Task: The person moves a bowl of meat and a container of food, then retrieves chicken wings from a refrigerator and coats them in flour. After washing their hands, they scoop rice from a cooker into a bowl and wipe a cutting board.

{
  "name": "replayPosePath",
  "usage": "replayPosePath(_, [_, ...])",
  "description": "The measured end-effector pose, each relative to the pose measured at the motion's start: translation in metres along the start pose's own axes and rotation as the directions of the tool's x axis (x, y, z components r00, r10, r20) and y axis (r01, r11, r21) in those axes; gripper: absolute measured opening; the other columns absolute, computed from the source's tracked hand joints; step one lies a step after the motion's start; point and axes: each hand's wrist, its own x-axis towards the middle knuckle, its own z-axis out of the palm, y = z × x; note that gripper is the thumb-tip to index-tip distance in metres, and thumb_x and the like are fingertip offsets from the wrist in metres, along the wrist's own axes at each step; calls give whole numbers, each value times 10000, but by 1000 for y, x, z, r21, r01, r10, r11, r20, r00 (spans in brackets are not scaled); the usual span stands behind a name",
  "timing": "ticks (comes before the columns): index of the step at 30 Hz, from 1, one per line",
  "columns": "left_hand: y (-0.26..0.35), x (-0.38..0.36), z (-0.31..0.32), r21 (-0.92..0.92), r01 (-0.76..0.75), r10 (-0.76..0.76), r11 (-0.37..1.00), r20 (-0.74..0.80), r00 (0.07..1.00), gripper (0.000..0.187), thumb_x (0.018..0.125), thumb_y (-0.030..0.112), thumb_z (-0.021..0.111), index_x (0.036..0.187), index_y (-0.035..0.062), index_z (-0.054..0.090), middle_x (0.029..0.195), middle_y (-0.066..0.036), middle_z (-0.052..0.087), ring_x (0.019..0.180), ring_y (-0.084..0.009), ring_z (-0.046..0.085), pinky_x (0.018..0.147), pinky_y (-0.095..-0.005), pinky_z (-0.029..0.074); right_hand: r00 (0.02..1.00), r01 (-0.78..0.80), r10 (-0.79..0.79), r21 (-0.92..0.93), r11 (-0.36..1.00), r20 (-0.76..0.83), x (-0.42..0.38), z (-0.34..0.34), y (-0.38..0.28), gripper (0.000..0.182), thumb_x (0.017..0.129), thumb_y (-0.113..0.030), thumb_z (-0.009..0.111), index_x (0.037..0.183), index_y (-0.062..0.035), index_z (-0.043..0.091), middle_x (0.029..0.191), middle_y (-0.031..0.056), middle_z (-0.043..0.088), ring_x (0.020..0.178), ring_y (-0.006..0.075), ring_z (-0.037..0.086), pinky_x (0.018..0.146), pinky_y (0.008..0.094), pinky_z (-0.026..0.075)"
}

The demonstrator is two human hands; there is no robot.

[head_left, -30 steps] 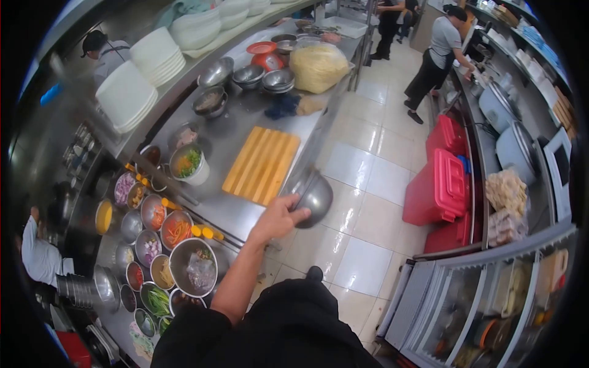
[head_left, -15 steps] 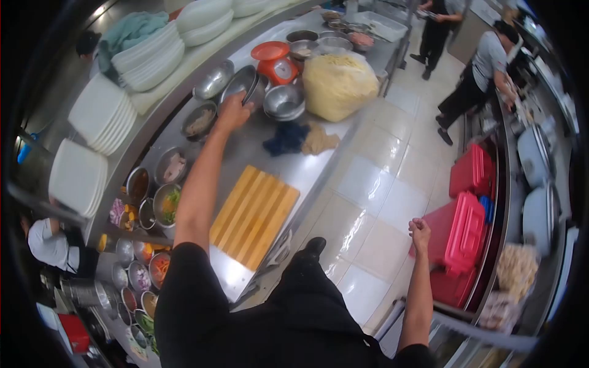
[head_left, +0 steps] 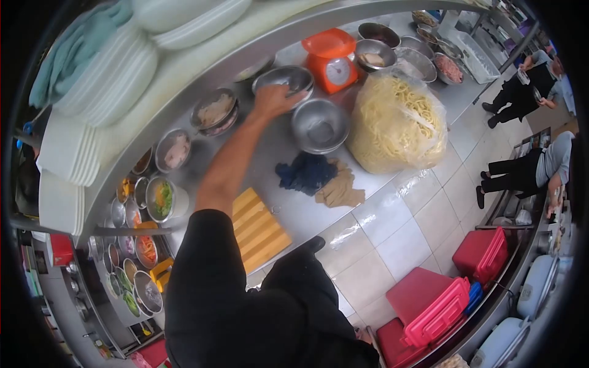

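My left hand [head_left: 275, 102] reaches across the steel counter and is closed on the near rim of a metal bowl [head_left: 288, 76]. Some of its fingers are hidden by the rim and the back of the hand. Just right of it sits another metal bowl [head_left: 320, 126], with nothing visible inside. An orange kitchen scale [head_left: 334, 61] stands behind the bowls. To the left, a bowl of pale meat [head_left: 215, 109] rests on the counter. My right hand is out of view.
A big clear bag of noodles [head_left: 399, 122] stands near the counter edge. Dark and tan cloths [head_left: 322, 178] lie before a striped cutting board [head_left: 261, 230]. Stacked white plates [head_left: 116, 73] fill the shelf above. Red bins [head_left: 429, 300] and co-workers [head_left: 521, 178] are at the right.
My view has swung and come closer to the counter. The bowl at my left hand looked more tilted before and now sits flatter. My right hand has left the view.
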Motion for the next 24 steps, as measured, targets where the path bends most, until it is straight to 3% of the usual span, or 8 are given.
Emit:
replayPosePath(3, [-2, 11, 0, -157, -54, 49, 986, -32, 998, 524, 789, 540, 529, 720, 28, 615, 688, -158, 603, 688, -338, 579, 633, -446, 449, 984, -180, 180, 11, 984, 6, 63, -13, 111, 167, 770, -162, 555, 648, -48, 543, 499, 86, 507, 410, 193, 499, 359, 303, 380])
replayPosePath(5, [-5, 28, 0, 378, -323, 311, 868, 95, 946, 312, 893, 313, 435, 978, 73, 617, 915, -113, 632, 789, -321, 591, 677, -421, 469, 743, 649, -407, -721, 242, 532, 63, -25, 140, 170, 756, -173, 562, 700, -13, 573, 571, 106, 573, 491, 203, 557, 421, 309, 427])
replayPosePath(6, [-31, 41, 11, 451, -506, 557, 735, 23, 830, 281, 899, 208, 431, 1122, 96, 561, 1037, -108, 602, 844, -278, 591, 722, -384, 473, 736, 500, -522, -866, -9, 430, 104, -31, 166, 311, 801, -366, 481, 922, -125, 636, 903, 84, 642, 831, 230, 602, 654, 402, 468])
replayPosePath(8, [-74, 73, 27, 319, -435, 447, 842, 38, 894, 324, 879, 164, 461, 1199, 138, 504, 989, -87, 607, 813, -238, 590, 708, -349, 474, 993, 66, -34, 291, 954, -113, 79, 38, 154, 196, 762, -182, 547, 767, 2, 612, 657, 108, 616, 562, 219, 597, 487, 363, 487])
replayPosePath(11, [-212, 114, 42, 228, -169, 189, 959, -69, 979, 484, 850, 97, 506, 1315, 200, 420, 917, -55, 613, 768, -179, 590, 687, -297, 476, 871, 107, -62, 65, 992, -488, -4, 64, 22, 256, 759, -223, 536, 675, -8, 648, 609, 158, 608, 487, 186, 603, 477, 351, 502])
replayPosePath(14, [16, 52, -82, 800, -381, 826, 463, -235, 512, 304, 784, 79, 589, 1081, 142, 599, 631, -106, 528, 491, -210, 480, 474, -331, 426, 776, 60, 24, 111, 992, -630, 35, 66, -18, 394, 772, -335, 527, 699, 34, 643, 725, 226, 624, 695, 322, 633, 683, 389, 501])
replayPosePath(16, [69, 24, -88, 541, -63, 383, 839, -504, 774, 442, 750, 530, 624, 804, 101, 716, 557, -78, 619, 363, -256, 459, 398, -365, 375, 762, 99, -18, 88, 991, -648, 45, 29, -76, 455, 775, -400, 527, 743, 38, 644, 785, 237, 622, 829, 371, 602, 786, 403, 458])
replayPosePath(24, [244, -50, 6, 171, -625, 629, 762, -429, 649, 272, 758, 303, 703, 739, 40, 637, 633, -110, 597, 504, -270, 512, 495, -388, 438, 715, 689, -634, 149, 709, -294, 44, -44, -364, 473, 667, -511, 667, 809, -60, 656, 805, 83, 649, 758, 181, 607, 710, 307, 463])
